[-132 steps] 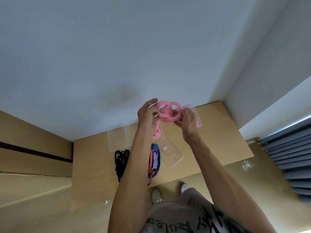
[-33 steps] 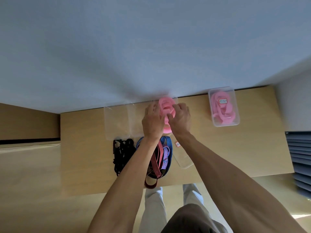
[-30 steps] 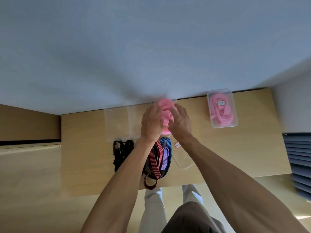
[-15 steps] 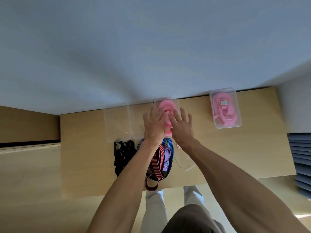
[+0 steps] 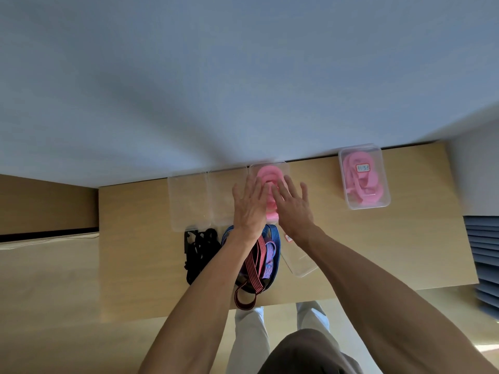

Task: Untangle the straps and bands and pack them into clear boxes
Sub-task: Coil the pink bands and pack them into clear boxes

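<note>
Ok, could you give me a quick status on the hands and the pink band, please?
Both hands open, left hand, right hand. Pink band coiled in clear box. Lid off, nearby.

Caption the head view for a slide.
Both hands open above a pink band in a clear box.

Both flat hands, left hand (image 5: 249, 205) and right hand (image 5: 293, 206), are spread over a coiled pink rubber band (image 5: 270, 177) lodged in a clear plastic box (image 5: 284, 166); tangled striped straps (image 5: 260, 261) are seen just nearer than that box.
</note>
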Motion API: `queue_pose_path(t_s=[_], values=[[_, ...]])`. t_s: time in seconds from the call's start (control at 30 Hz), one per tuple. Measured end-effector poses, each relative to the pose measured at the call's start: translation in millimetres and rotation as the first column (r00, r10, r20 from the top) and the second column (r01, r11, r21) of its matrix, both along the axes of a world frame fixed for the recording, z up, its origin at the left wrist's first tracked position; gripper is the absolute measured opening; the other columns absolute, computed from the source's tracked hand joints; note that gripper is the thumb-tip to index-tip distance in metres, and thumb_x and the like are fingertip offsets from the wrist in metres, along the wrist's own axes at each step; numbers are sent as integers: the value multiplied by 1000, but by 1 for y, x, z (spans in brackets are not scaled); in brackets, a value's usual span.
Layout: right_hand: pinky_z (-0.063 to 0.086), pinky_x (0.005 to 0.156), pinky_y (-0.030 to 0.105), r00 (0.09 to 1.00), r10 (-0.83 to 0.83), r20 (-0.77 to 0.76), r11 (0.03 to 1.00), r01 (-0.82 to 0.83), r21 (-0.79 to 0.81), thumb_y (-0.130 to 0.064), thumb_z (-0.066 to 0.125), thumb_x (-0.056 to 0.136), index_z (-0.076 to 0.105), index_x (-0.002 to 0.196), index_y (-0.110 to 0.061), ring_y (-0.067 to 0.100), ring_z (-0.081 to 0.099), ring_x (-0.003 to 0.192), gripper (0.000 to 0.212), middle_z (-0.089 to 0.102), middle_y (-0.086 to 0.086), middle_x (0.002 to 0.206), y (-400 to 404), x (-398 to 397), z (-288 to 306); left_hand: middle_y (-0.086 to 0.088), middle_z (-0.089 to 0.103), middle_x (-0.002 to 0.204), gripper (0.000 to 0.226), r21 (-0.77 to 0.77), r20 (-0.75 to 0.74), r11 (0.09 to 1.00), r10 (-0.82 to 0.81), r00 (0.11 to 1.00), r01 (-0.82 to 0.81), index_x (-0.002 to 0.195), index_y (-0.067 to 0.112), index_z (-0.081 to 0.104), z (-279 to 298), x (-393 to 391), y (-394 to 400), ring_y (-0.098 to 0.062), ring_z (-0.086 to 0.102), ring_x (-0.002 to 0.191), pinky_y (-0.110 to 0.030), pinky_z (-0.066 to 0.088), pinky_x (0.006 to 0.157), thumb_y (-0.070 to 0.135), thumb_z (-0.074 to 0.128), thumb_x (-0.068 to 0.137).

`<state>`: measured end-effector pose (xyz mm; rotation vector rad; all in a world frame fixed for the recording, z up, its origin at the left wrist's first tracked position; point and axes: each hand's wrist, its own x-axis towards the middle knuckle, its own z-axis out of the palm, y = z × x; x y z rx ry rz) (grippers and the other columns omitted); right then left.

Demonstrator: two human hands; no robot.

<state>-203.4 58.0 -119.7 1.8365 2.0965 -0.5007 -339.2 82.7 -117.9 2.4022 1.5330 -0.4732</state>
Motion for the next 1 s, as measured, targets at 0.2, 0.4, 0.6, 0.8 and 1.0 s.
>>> queue_pose_path(t_s=[0.2,0.4,0.6,0.8,1.0], values=[[5,123,53,997,-24,-67,1000,25,19,-22,53,97,11,159,-8,31,-3,156,77,8,10,168,-7,0,17,-8,24,165,64,77,111,996,39,993,-48,155,14,32,19,6,-6,-32,3,156,-52,18,119,27,55,96],[29,115,41,884,-355,-305,913,397,90,-3,58,88,39,149,-3,32,30,147,64,37,15,156,-31,8,42,-14,66,119,43,231,521,922,153,839,-311,114,8,68,51,10,-30,-33,67,97,-42,58,77,0,79,73],[41,92,39,585,-773,-246,632,745,-212,-1,54,89,55,132,-5,36,54,117,43,55,17,132,-77,16,43,-18,68,85,14,-214,414,851,524,744,-480,91,2,66,56,36,-103,-40,64,78,-45,44,66,2,52,91],[44,88,37,547,-819,-170,573,779,-254,1,55,88,58,127,-6,37,58,111,39,57,16,126,-110,26,21,-20,70,109,23,-542,32,601,713,701,-587,108,-4,64,31,61,-146,-35,68,102,-38,52,78,10,56,92],[45,89,42,435,-891,-131,454,860,-235,-3,61,87,54,120,1,38,57,110,34,53,19,123,-120,33,8,-22,67,115,31,-535,7,548,764,645,-644,117,-3,59,20,86,-140,-38,65,108,-37,51,78,5,56,87]])
